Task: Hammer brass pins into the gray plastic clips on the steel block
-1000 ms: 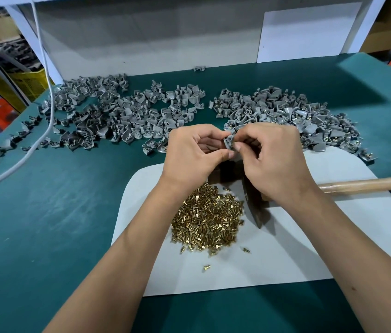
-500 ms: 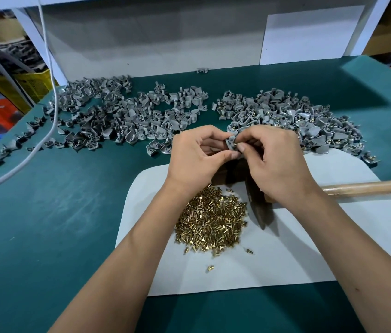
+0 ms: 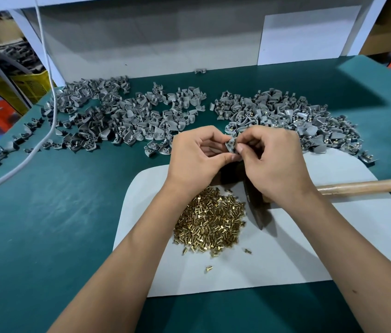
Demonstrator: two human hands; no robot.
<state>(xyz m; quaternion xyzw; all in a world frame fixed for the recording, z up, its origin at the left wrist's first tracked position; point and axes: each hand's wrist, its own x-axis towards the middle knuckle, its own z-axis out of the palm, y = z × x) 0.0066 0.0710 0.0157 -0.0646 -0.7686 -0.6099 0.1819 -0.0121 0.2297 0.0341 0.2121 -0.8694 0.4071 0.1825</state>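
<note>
Head view: left hand [image 3: 197, 159] and right hand [image 3: 271, 162] pinch one gray clip [image 3: 231, 145] between fingertips, pose unchanged from a second ago; pin-fitting likely still underway. Below the grip: dark steel block [image 3: 230, 173], hammer [image 3: 259, 210] idle, brass pins [image 3: 211, 224] heaped.

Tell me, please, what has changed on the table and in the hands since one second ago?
Almost nothing. Both the left hand and the right hand keep pinching the same gray clip between them, above the hammer. Nothing was picked up or released. The brass pins and clip piles stayed put.
</note>
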